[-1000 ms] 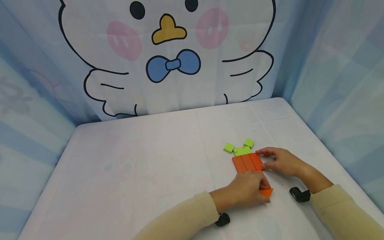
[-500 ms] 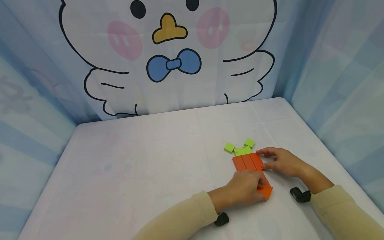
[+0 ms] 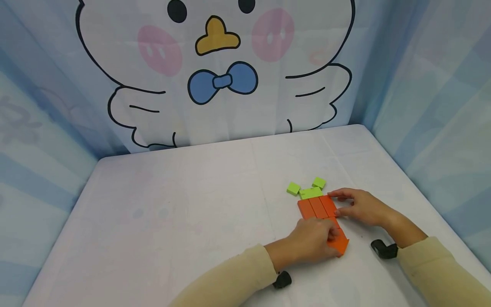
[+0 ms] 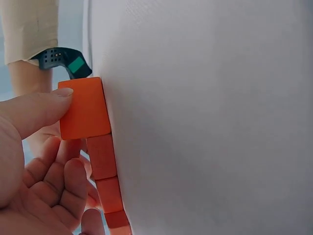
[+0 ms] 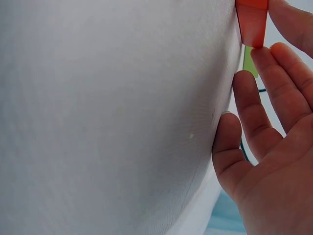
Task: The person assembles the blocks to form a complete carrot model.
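Note:
Orange blocks (image 3: 316,207) lie together flat on the white table in a long figure narrowing toward the near end. Light green blocks (image 3: 310,193) top it at the far end. My left hand (image 3: 312,239) reaches over the lower orange part and hides some of it. Its thumb and curled fingers hold the orange end block (image 4: 85,110), thumb tip on its face in the left wrist view. My right hand (image 3: 358,207) stays at the right side of the upper row, extended fingertips and thumb against the rightmost orange block (image 5: 252,22).
Two small green squares (image 3: 293,189) sit tilted at the corners of the green top. Black wrist cameras (image 3: 384,249) hang under both cuffs. A cartoon-print curtain (image 3: 222,115) rises behind the table (image 3: 184,213), with blue curtains on both sides.
The orange end block has gone from sitting askew to lying in line against the figure, and my left hand has shifted slightly left with it. My right hand stays nearly still.

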Demonstrator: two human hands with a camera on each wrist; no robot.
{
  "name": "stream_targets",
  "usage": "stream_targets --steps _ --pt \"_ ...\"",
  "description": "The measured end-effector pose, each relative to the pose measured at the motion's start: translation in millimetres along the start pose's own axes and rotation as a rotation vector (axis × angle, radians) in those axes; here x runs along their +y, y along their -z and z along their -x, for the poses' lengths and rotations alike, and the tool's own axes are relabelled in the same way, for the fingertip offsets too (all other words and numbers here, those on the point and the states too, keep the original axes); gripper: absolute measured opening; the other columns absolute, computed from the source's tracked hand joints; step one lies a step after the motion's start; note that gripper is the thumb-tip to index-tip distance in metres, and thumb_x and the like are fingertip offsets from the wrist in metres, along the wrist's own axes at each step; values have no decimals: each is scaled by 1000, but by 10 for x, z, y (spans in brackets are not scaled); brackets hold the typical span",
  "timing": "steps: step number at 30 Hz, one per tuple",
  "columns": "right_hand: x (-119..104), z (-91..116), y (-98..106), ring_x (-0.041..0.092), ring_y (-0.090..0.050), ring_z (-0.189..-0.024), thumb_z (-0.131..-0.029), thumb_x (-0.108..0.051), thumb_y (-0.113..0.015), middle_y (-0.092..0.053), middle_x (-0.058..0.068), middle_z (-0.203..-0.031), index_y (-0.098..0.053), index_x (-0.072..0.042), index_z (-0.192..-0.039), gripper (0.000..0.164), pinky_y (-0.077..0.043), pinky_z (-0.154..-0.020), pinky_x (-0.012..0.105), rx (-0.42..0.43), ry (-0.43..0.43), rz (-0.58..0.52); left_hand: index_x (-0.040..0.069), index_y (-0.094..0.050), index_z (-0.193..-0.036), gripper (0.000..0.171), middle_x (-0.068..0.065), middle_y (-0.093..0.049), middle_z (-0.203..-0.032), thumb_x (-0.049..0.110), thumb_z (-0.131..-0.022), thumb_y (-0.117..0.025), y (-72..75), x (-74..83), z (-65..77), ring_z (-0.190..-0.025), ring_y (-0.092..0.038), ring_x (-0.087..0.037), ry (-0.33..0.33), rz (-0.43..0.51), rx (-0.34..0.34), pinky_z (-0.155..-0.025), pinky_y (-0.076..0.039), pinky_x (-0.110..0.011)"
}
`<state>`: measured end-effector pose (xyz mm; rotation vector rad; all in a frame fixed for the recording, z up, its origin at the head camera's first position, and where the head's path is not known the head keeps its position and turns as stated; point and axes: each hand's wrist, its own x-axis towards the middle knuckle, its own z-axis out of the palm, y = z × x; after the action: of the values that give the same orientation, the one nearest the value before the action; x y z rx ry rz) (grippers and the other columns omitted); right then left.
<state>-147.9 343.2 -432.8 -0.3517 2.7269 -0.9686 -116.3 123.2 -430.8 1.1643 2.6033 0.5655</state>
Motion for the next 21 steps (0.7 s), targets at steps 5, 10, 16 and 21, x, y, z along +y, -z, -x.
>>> stream_targets --steps 5,10,16,21 --pt "-11 -5 -3 42 -52 -121 -91 -24 -72 -59 20 -133 -58 -1 -136 53 -40 -99 63 -5 -1 -7 25 -67 -110 36 22 -62 -95 44 -83 -81 12 -32 23 -86 -51 5 17 3 -15 -75 -38 -22" --pt "-8 -6 0 42 -52 -121 -91 -23 -73 -59 21 -132 -58 0 -135 52 -40 -99 62 -4 0 -10 23 -68 -110 32 20 -60 -90 37 -84 -82 24 -98 76 -86 -50 3 9 4 3 -73 -37 -22" --pt "-7 -4 6 42 -52 -121 -91 -22 -73 -59 21 -132 -58 0 -136 52 -40 -99 62 -7 2 -6 21 -68 -110 30 19 -57 -87 34 -86 -81 43 -120 84 -83 -49 3 -18 23 -1 -73 -36 -21" --pt "-10 -4 2 42 -52 -121 -91 -23 -72 -59 21 -132 -59 0 -135 52 -39 -99 63 -8 11 -17 21 -68 -110 36 20 -60 -89 44 -85 -80 38 -63 67 -82 -49 4 -12 14 -11 -72 -36 -21"
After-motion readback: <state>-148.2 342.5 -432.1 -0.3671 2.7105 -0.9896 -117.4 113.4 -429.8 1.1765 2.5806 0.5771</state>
